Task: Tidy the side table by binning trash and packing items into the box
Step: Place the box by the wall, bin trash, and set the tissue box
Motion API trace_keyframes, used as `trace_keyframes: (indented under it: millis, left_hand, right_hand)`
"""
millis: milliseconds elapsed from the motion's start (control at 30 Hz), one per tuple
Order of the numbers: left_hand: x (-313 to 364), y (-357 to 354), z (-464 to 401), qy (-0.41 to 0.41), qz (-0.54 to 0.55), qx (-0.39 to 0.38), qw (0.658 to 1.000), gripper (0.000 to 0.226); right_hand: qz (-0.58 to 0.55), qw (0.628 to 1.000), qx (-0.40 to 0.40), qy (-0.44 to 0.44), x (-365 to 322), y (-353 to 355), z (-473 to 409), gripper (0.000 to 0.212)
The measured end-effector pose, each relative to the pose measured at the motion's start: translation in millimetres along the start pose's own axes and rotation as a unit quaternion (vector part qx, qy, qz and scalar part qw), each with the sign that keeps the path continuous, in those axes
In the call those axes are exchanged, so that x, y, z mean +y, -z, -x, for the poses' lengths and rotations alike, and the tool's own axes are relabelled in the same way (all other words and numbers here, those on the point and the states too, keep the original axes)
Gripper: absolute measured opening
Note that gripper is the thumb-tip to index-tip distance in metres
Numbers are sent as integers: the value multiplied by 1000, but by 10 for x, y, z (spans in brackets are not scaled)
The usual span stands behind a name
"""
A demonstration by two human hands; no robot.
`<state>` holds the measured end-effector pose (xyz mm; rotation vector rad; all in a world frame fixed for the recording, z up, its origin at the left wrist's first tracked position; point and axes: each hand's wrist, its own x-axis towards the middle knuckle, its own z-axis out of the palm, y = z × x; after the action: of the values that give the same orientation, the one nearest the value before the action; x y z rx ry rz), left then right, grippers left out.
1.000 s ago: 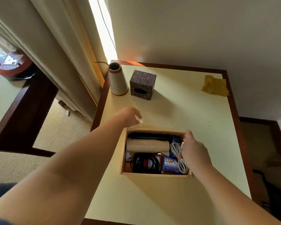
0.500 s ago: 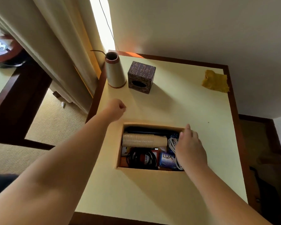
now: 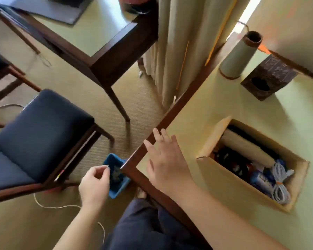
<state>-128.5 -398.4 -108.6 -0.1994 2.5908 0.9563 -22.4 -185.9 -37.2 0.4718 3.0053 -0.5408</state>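
My left hand (image 3: 95, 184) hangs beside the side table, fingertips pinched together over a small blue bin (image 3: 116, 188) on the carpet. A tiny white scrap seems to sit in the pinch, too small to be sure of. My right hand (image 3: 166, 163) is open and lies flat on the near left corner of the pale green side table (image 3: 224, 109). On the table to the right stands the cardboard box (image 3: 229, 183), which holds a stack of paper cups (image 3: 246, 147), a coiled white cable (image 3: 278, 184), black cable and small packets.
A cone-shaped vase (image 3: 237, 56) and a dark carved tissue box (image 3: 267, 76) stand at the table's far side. A blue-cushioned chair (image 3: 34, 134) and a dark wooden desk (image 3: 105, 56) are on the left, a curtain (image 3: 170, 51) behind. A thin cord (image 3: 52, 206) lies on the carpet.
My head has turned left and down toward the floor. My left hand closed on the table and swung off its edge to above the bin. My right hand left the box for the table corner.
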Motion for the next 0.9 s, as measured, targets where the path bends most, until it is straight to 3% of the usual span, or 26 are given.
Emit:
trace_keyframes:
  millis: [133,333,600,700,833,900]
  left_hand:
    - [-711,-130,-414,86,-2,-33,996,7]
    - [-1447,-828,-1202,134,-74,-109,982,11]
    - [-2104,-1301,-1890,141,-140,-139,970,22]
    - [-2129,-1177,-1946,148,-139,-139,969,16]
    - [-1629,-818,-1645,153,-81,-119,978,49]
    - [-1213,-654,-1388,118,-40,-122,985,49]
  right_hand:
    - [-19,998,-47,33,-262,-556,-198,56]
    - [-16,999,-22,20,-448,-1219,-535,54]
    - [76,997,25,4,-489,-1404,-542,31]
    - [67,997,39,8,-472,-1386,-549,31]
    - [37,999,11,17,-477,-1304,-558,38]
    - [-9,999,-30,21,-429,-1258,-556,43]
